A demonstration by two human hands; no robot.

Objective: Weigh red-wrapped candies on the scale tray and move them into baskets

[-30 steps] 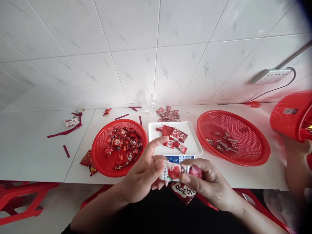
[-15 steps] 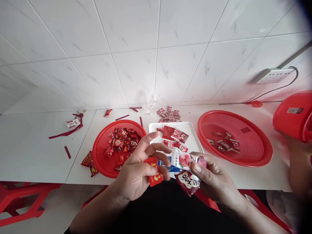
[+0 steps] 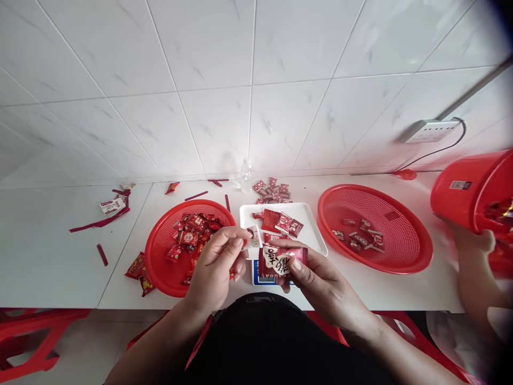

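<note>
White tiled wall [image 3: 208, 80] fills the top of the view; below it a white counter [image 3: 48, 251] runs the full width.

On the counter, two red mesh baskets. The right basket [image 3: 404, 256] is the wider and holds only a few wrapped sweets. The left basket [image 3: 160, 262] holds a heap of red sweets, with a few more lying just outside its near-left rim. At far right a co-worker's hand [image 3: 468, 240] tips a red bucket [image 3: 460, 198] on its side.

Between the baskets sits a white scale [image 3: 308, 235] with several packets on its pan; its display is mostly hidden behind our hands. A loose cluster of packets [image 3: 272, 188] lies behind it, near a small clear bottle [image 3: 246, 174]. Torn red strips [image 3: 100, 219] are scattered at left.

Our right hand [image 3: 316, 272] is closed on a red sachet [image 3: 280, 261] with white lettering, thumb on top, fingers beneath, just in front of the scale. Our left hand [image 3: 216, 262] pinches a small pale wrapper piece [image 3: 253, 239] between thumb and forefinger, over the left basket's near rim.

We judge the sachet light, soft and crinkly, its film slick; it should hold best by the flat crimped ends, not the filled middle.
</note>
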